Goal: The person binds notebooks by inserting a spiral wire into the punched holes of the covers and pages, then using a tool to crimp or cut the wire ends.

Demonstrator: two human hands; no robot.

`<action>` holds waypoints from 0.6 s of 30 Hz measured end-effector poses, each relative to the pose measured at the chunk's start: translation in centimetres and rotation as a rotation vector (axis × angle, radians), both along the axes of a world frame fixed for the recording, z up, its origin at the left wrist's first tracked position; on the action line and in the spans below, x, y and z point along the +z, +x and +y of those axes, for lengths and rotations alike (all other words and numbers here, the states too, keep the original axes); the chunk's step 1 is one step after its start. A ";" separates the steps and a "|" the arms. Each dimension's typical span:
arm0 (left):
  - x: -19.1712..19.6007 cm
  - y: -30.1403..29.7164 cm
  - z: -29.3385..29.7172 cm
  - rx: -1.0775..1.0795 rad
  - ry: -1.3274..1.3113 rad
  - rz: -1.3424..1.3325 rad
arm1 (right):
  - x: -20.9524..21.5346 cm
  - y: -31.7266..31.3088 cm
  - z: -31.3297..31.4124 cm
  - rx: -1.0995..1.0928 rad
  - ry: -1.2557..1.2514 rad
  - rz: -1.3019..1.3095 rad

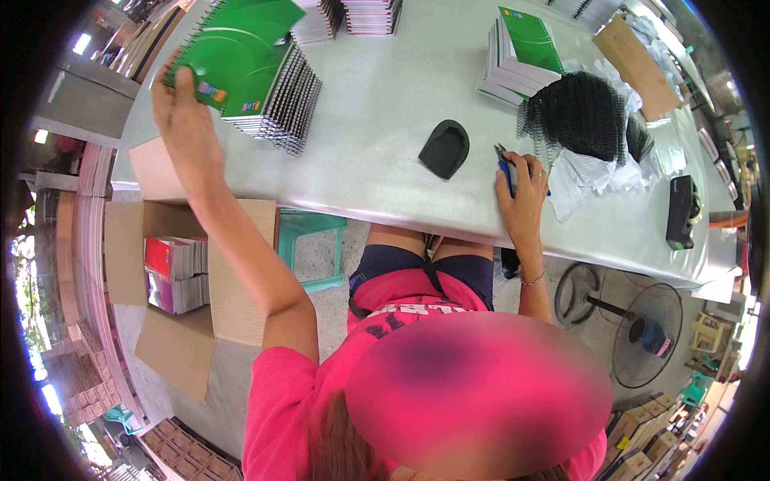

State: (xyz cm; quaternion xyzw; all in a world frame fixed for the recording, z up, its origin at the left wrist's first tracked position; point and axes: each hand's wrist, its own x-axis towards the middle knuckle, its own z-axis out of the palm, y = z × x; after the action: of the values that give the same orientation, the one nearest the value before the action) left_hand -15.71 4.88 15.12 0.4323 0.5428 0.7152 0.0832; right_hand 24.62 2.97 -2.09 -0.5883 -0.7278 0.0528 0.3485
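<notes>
At the far left of the table, my left hand (189,140) grips the edge of a green spiral notebook (241,40), thumb on its cover. It tilts over a stack of wire-bound notebooks (282,100), partly covering them. My right hand (525,192) rests near the table's front edge, its fingers closed around blue-handled pliers (504,166) whose jaws point away from me. Left of the pliers lies a dark, rounded pad (445,149). Beyond my right hand sits a heap of black binding wire (579,116) on crumpled white paper (581,180).
A green-topped book stack (525,56) stands at the back right, beside a cardboard piece (638,68). A black tape dispenser (682,212) sits at the right edge. Below the table are an open carton (241,280) holding red and purple books, a teal stool (321,232) and a fan (648,335).
</notes>
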 end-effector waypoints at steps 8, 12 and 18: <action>3.3 -10.8 8.2 -0.050 -0.091 0.733 | 0.1 -0.9 -0.3 0.010 0.005 0.029; 2.5 -7.8 11.8 -0.451 -0.420 0.758 | 0.1 0.0 0.0 -0.016 -0.001 0.028; -0.2 -6.4 13.1 -0.477 -0.480 1.068 | 0.5 -0.6 -0.3 -0.009 -0.020 0.032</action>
State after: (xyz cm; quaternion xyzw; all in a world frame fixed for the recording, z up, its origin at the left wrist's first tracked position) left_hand -22.12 18.01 14.95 0.8083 0.5433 0.2208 0.0526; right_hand 24.06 2.70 -1.61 -0.5941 -0.7189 0.0682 0.3544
